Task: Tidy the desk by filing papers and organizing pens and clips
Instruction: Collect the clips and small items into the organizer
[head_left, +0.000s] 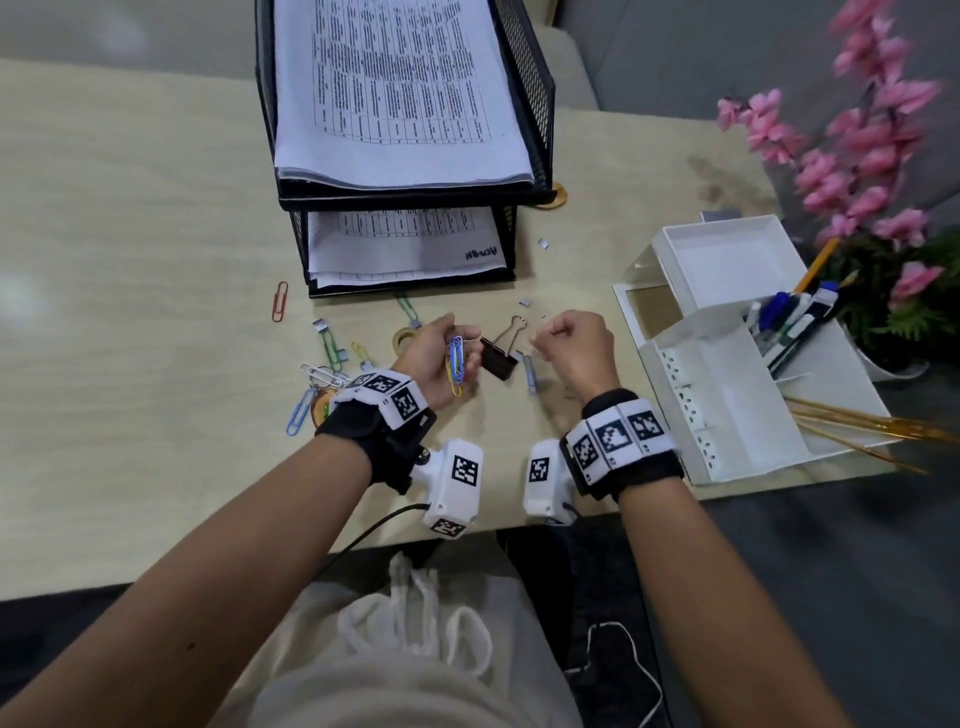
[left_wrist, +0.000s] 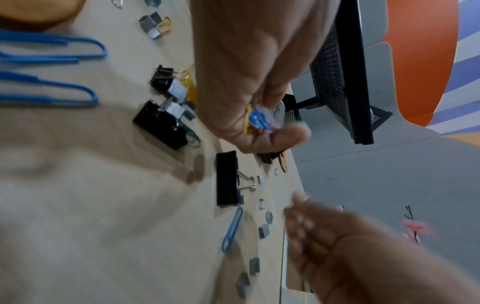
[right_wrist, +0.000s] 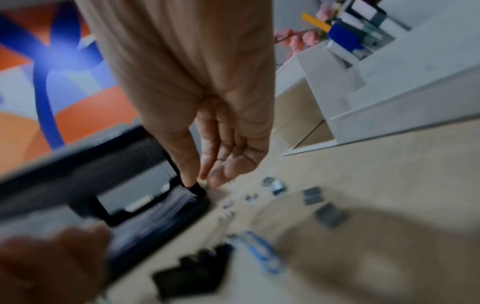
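The worktop (head_left: 130, 249) carries a black mesh paper tray (head_left: 540, 104) of two tiers at the far middle, both tiers already stacked with printed papers (head_left: 400, 93), so the filing part of the task looks done. To the right stands a white desk organiser (head_left: 727, 395); pens (head_left: 789, 322) stand in its rear compartment, while the large square compartment (head_left: 722, 260) behind looks bare.

The step in hand is judged to be the gathering of clips. The left hand (head_left: 434, 358) hovers above the worktop with its fingers (left_wrist: 288, 135) clamped on a small bundle of paper clips (head_left: 456, 364), blue and yellow. The right hand (head_left: 571, 348) hovers beside it, just above the worktop; its fingers (right_wrist: 221, 164) are curled together, and whether they pinch anything cannot be told, the wrist view being blurred.

Between the hands lies a black binder clip (head_left: 501, 353). Loose clips are scattered to the left: a red paper clip (head_left: 280, 301) well apart, a green one (head_left: 330, 345), a large blue one (head_left: 300, 413). Small grey staple strips (left_wrist: 263, 231) dot the surface near the right hand.

The next move probably calls for picking up the remaining clips singly, each thin and flat against the surface, then carrying the bundle across to an organiser compartment.
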